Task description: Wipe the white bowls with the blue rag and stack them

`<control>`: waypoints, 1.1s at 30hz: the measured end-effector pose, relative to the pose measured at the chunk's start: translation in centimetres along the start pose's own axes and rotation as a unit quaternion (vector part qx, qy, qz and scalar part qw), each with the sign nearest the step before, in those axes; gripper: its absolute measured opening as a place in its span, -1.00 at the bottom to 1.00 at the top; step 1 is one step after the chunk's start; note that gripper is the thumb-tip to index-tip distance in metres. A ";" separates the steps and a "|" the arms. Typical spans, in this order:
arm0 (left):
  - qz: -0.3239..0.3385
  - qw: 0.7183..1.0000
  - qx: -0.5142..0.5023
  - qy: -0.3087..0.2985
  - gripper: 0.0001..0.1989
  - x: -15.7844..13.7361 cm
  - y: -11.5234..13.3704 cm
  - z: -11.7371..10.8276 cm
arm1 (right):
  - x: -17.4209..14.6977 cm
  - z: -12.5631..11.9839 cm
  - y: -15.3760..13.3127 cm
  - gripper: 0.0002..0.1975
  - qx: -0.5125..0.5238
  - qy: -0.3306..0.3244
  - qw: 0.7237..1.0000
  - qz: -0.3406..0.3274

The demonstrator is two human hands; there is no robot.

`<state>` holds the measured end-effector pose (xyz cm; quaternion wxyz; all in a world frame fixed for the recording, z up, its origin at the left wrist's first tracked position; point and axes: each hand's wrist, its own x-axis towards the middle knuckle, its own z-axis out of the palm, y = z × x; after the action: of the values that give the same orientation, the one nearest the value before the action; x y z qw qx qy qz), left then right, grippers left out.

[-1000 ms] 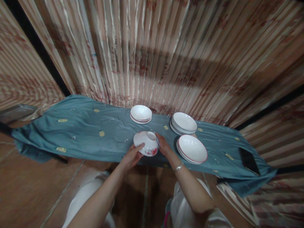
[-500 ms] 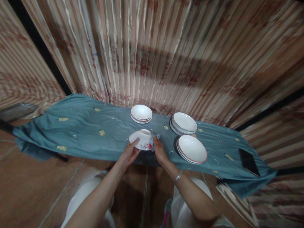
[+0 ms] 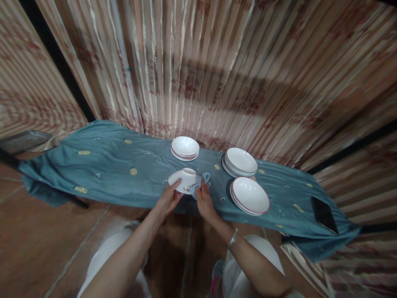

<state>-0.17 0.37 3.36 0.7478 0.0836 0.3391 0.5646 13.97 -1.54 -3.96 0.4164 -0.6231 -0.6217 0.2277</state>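
Note:
My left hand grips a white bowl by its left side, thumb on the outer wall. The bowl is held upside down, foot ring up, above the front part of the table, and red floral print shows on its side. A light blue cloth is pinched in my right hand and pressed against the bowl's right side. Part of the print is hidden by the cloth. Just behind the bowl stands a stack of small white bowls with red rims.
A teal patterned cloth covers the long table. To the right stand a stack of dark-rimmed white bowls and a stack of red-rimmed ones. A black phone lies near the right end. Pleated curtains hang behind.
My right hand has moved slightly left and forward over the bowl's side, bringing the cloth across the floral print. More of the cloth shows now. My left hand keeps its hold.

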 end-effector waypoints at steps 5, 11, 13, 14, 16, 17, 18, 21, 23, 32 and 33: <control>0.009 1.000 0.009 -0.006 -0.64 0.2 -0.3 0.0 | -1.3 -0.9 -2.2 -0.38 -0.106 -0.032 0.990 -0.084; 0.019 0.999 0.023 -0.025 -0.70 0.4 -0.8 -0.1 | -1.4 -0.8 -3.1 -0.36 -0.179 -0.018 0.959 -0.217; 0.007 0.999 0.018 -0.034 -0.74 0.4 -0.8 -0.2 | -1.2 -0.6 -3.2 -0.38 -0.202 -0.016 0.949 -0.244; -0.001 0.999 0.013 -0.039 -0.74 0.5 -0.9 -0.3 | -1.1 -0.6 -3.3 -0.40 -0.215 -0.020 0.943 -0.254; -0.013 0.999 0.006 -0.044 -0.71 0.5 -1.1 -0.5 | -1.0 -0.5 -3.6 -0.45 -0.243 -0.033 0.931 -0.271; -0.015 0.999 0.004 -0.042 -0.69 0.6 -1.2 -0.6 | -0.9 -0.6 -3.9 -0.48 -0.256 -0.040 0.925 -0.279; -0.011 0.999 0.003 -0.038 -0.67 0.6 -1.4 -0.6 | -0.9 -0.6 -4.1 -0.51 -0.267 -0.046 0.919 -0.287; 0.022 0.999 0.011 -0.022 -0.64 0.7 -2.3 -0.8 | -0.7 -0.8 -4.9 -0.55 -0.291 -0.053 0.904 -0.308; 0.034 0.999 0.025 -0.015 -0.61 0.6 -2.9 -0.7 | -0.4 -1.0 -5.3 -0.56 -0.298 -0.053 0.899 -0.315; 0.009 0.996 0.075 -0.049 -0.57 0.0 -3.1 -0.2 | 1.4 -2.1 -6.5 -0.58 -0.282 -0.033 0.918 -0.279; 0.005 0.995 0.085 -0.060 -0.57 0.0 -3.2 -0.3 | 1.8 -2.3 -6.5 -0.59 -0.276 -0.028 0.923 -0.269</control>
<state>2.17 -0.83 1.56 0.7545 0.1824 0.3396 0.5311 12.27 -1.15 2.95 0.2560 -0.5163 -0.8154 -0.0557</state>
